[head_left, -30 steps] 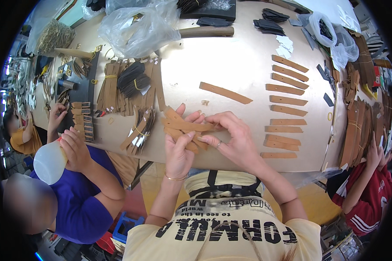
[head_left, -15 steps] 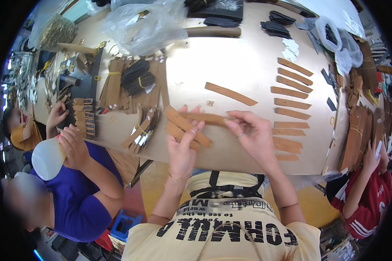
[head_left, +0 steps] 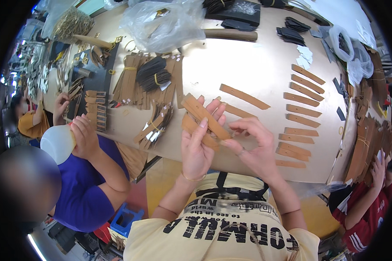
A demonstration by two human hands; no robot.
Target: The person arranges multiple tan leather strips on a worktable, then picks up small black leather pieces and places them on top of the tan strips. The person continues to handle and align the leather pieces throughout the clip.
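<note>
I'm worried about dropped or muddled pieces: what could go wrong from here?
The brown strips in the left hand overlap at different angles, so one might slip from the grip. A loose strip on the table lies just beyond the right hand, which could nudge it. The row's nearest strip appears close to the right wrist and might get brushed.

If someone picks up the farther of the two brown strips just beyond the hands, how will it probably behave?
The farther strip looks thin and narrow, so probably light. It may be firm rather than limp: similar strips held in the left hand look nearly straight. Lying flat, it would likely slide, not roll.
</note>
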